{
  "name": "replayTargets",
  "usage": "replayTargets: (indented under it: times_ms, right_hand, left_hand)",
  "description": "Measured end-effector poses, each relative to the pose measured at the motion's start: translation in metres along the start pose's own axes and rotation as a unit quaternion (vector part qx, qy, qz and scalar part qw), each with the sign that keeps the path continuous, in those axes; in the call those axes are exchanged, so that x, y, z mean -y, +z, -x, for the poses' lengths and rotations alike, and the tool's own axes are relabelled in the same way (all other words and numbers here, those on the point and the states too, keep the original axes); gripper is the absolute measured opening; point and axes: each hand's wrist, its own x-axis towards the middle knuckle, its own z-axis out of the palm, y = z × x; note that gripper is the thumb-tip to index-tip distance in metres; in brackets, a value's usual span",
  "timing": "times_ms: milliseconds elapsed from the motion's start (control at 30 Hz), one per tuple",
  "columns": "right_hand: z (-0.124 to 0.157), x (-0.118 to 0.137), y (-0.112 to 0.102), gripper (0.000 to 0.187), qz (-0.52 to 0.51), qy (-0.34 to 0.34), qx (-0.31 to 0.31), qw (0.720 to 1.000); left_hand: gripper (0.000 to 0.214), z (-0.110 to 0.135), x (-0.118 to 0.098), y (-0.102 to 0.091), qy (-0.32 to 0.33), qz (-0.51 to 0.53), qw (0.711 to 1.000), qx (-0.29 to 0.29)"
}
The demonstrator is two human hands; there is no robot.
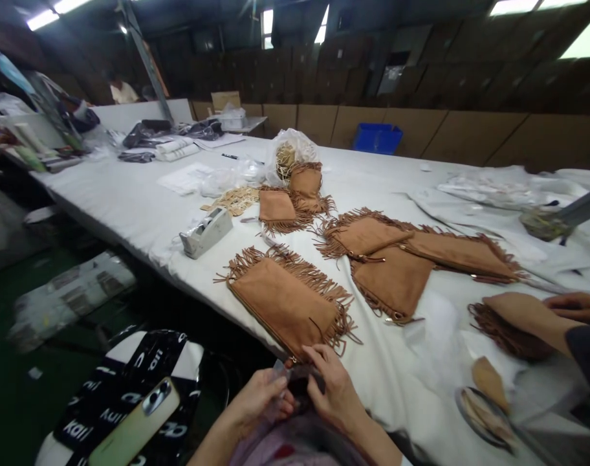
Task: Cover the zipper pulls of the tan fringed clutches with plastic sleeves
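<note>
A tan suede pouch with long fringe (280,301) lies at the table's near edge, its zipper side toward me. Just below its lower corner, my left hand (261,398) pinches a small piece of clear plastic (278,369). My right hand (331,385) is beside that corner, fingers curled around a dark strip (302,377) that spans the gap between both hands. Whether the strip is joined to the pouch is hidden. Farther right, more fringed pouches (392,278) overlap in a pile.
A tape dispenser (207,233) stands left of the pouch. Behind are smaller fringed pouches (277,206), tan cut pieces (237,199) and a plastic bag (297,145). At right a co-worker's hands (528,314) hold brown fringe. A phone (134,424) lies on a stool at lower left.
</note>
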Motion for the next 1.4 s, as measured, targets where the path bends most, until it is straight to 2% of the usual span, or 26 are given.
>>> replayTargets:
  times_ms: [167, 300, 367, 567, 700, 767, 833, 867, 933, 1000, 1100, 1167, 1267, 1400]
  right_hand:
    - [-0.007, -0.004, 0.005, 0.034, 0.037, 0.002, 0.005, 0.999]
    - [-0.008, -0.009, 0.008, 0.032, 0.037, -0.008, -0.004, 0.999]
    - [-0.008, -0.011, 0.007, 0.032, 0.034, -0.015, -0.006, 0.999]
    - [-0.01, -0.013, 0.007, 0.03, 0.06, -0.028, -0.01, 0.998]
    - [-0.008, -0.008, 0.002, 0.028, 0.05, -0.037, -0.026, 0.998]
    - [-0.001, -0.002, 0.0, 0.025, 0.015, -0.004, -0.054, 0.998]
    - [0.007, 0.005, 0.002, 0.02, -0.038, 0.085, -0.06, 0.994]
    - [0.011, 0.008, 0.005, 0.025, -0.074, 0.147, -0.046, 0.985]
    - [0.016, 0.011, 0.016, 0.04, -0.169, 0.277, 0.008, 0.946]
    - [0.016, 0.011, 0.03, 0.049, -0.281, 0.393, 0.046, 0.874]
    - [0.009, 0.012, 0.048, 0.049, -0.423, 0.499, 0.012, 0.756]
    - [0.002, 0.015, 0.054, 0.044, -0.489, 0.522, -0.031, 0.698]
    - [-0.007, 0.021, 0.056, 0.033, -0.549, 0.524, -0.075, 0.647]
    - [-0.01, 0.024, 0.056, 0.018, -0.563, 0.535, -0.092, 0.623]
  left_hand:
    - [0.046, -0.007, 0.0, -0.005, 0.043, -0.038, 0.997, 0.042]
    - [0.051, -0.013, -0.005, -0.002, 0.094, -0.111, 0.989, 0.02]
    - [0.053, -0.017, -0.005, 0.0, 0.087, -0.124, 0.988, 0.008]
    - [0.053, -0.03, -0.005, 0.009, 0.038, -0.022, 0.999, -0.013]
    - [0.044, -0.037, -0.007, 0.004, 0.023, 0.019, 0.999, -0.026]
    - [0.037, -0.041, -0.007, -0.002, 0.02, 0.02, 0.999, -0.042]
    - [0.034, -0.044, -0.005, -0.009, 0.019, 0.016, 0.998, -0.063]
    - [0.033, -0.045, -0.004, -0.011, 0.018, 0.015, 0.997, -0.073]
    - [0.033, -0.045, -0.002, -0.012, 0.019, 0.012, 0.996, -0.09]
    - [0.033, -0.044, -0.001, -0.01, 0.023, 0.006, 0.995, -0.102]
    - [0.033, -0.04, -0.001, -0.007, 0.036, -0.008, 0.992, -0.119]
    - [0.03, -0.039, -0.003, -0.006, 0.053, -0.015, 0.99, -0.132]
    - [0.027, -0.04, -0.004, -0.006, 0.079, -0.014, 0.985, -0.152]
    - [0.035, -0.043, 0.001, -0.009, 0.086, 0.009, 0.983, -0.165]
